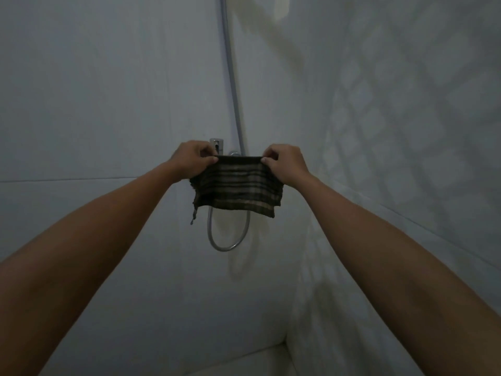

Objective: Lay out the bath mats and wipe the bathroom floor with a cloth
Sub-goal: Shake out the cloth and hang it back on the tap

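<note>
Two hands hold one small dark cloth [237, 184] stretched out at the centre of the view, in front of a pale tiled wall corner. At about 9 o'clock of the cloth, the left hand [189, 160] pinches the upper left corner between thumb and fingers, closed tight on the hem. The cloth hangs from that top edge as a short striped panel, its lower edge uneven and a loose thread trailing at 7 o'clock. Behind it a chrome tap [217, 145] peeks out at 11 o'clock, and a shower hose [229, 240] loops below at 6 o'clock against the wall. At 3 o'clock the right hand [287, 165] grips the upper right corner the same way.

The cloth looks light, soft and limp, likely thin woven fabric that sags wherever unsupported and would bunch easily; whether it is wet cannot be told. Holding it by the two top corners keeps it spread; for wiping the floor, a bunched or folded grip in one palm would probably serve better.
</note>
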